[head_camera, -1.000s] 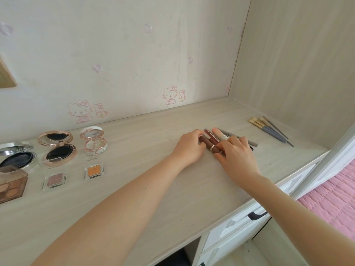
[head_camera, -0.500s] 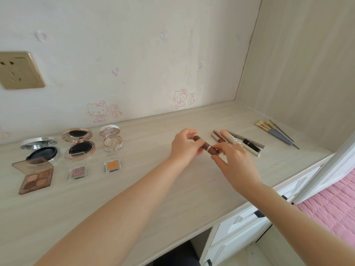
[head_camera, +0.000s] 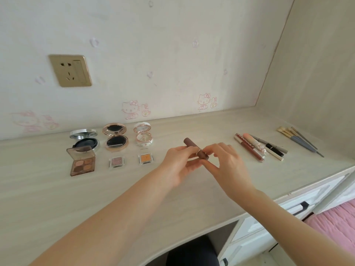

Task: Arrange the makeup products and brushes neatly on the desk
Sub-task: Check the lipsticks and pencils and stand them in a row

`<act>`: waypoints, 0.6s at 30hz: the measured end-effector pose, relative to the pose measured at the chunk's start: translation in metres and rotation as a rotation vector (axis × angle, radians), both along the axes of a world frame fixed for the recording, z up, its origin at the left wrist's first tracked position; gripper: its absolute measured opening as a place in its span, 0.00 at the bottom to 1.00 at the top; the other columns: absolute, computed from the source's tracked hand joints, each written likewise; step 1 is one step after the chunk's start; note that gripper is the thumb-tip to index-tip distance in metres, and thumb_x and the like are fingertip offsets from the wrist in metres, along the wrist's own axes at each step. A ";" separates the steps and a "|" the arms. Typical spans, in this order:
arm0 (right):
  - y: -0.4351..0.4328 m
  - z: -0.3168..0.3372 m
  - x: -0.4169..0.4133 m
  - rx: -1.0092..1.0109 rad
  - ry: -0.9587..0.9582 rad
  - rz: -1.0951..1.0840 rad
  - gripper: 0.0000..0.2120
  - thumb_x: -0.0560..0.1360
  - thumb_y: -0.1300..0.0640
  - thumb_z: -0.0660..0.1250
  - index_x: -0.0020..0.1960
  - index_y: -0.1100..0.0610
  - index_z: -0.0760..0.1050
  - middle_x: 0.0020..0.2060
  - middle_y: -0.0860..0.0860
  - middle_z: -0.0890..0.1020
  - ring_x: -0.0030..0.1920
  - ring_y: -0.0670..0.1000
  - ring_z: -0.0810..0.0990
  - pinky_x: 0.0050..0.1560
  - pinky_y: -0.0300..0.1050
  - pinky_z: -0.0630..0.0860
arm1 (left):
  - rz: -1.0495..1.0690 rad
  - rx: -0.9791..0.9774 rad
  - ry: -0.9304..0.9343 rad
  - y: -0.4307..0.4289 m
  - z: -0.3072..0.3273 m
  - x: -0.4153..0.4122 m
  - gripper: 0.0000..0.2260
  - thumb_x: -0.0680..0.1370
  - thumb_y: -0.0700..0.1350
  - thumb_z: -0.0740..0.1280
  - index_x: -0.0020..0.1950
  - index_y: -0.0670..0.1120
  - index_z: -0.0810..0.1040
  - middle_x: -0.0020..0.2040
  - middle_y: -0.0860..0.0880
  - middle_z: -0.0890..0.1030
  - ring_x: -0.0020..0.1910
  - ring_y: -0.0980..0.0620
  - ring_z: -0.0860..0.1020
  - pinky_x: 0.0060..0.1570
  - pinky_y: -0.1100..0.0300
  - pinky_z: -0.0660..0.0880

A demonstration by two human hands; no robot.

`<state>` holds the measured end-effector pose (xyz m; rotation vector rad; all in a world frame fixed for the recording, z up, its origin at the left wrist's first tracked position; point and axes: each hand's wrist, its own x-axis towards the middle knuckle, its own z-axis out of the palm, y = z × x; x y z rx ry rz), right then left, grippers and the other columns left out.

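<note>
A brown lip-gloss tube (head_camera: 192, 144) is held above the middle of the desk (head_camera: 57, 198) by both hands. My left hand (head_camera: 177, 165) grips its middle, and my right hand (head_camera: 226, 166) pinches its lower end. To the right lie a red lip gloss (head_camera: 248, 147), a pink tube (head_camera: 254, 144) and slim pens (head_camera: 274, 148), side by side. Several brushes (head_camera: 299, 139) lie at the far right. On the left stand three open compacts (head_camera: 115, 137), an eyeshadow palette (head_camera: 82, 162) and two small single shadows (head_camera: 146, 159).
A gold wall socket (head_camera: 70, 71) is on the back wall. A wooden side panel (head_camera: 317, 73) closes the desk on the right. White drawers (head_camera: 288, 212) sit under the desk's right end, and a pink bedspread (head_camera: 334, 229) lies beyond.
Both hands lifted the brown tube off the desk out of the row of tubes and carried it left. The view tilted up and shifted left, showing the wall socket.
</note>
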<state>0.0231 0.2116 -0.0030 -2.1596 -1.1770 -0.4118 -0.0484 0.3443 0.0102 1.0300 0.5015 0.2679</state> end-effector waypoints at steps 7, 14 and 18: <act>0.031 -0.001 -0.031 -0.049 0.022 0.087 0.10 0.73 0.49 0.70 0.53 0.52 0.78 0.46 0.44 0.77 0.49 0.48 0.73 0.44 0.40 0.70 | 0.018 0.111 0.001 0.025 -0.001 -0.044 0.09 0.77 0.36 0.65 0.56 0.35 0.74 0.44 0.40 0.82 0.41 0.44 0.82 0.44 0.54 0.80; 0.050 0.004 -0.047 -0.121 0.095 0.248 0.21 0.79 0.54 0.62 0.71 0.49 0.65 0.57 0.46 0.73 0.56 0.49 0.72 0.57 0.43 0.71 | 0.034 0.230 0.055 0.045 -0.004 -0.084 0.08 0.76 0.36 0.67 0.53 0.34 0.79 0.37 0.42 0.74 0.36 0.46 0.77 0.46 0.52 0.81; 0.057 0.006 -0.050 -0.228 -0.012 0.319 0.26 0.78 0.62 0.61 0.74 0.48 0.62 0.66 0.48 0.68 0.61 0.54 0.70 0.63 0.46 0.69 | -0.027 0.414 0.100 0.052 -0.007 -0.101 0.04 0.75 0.37 0.68 0.48 0.40 0.81 0.34 0.47 0.74 0.34 0.51 0.74 0.46 0.55 0.80</act>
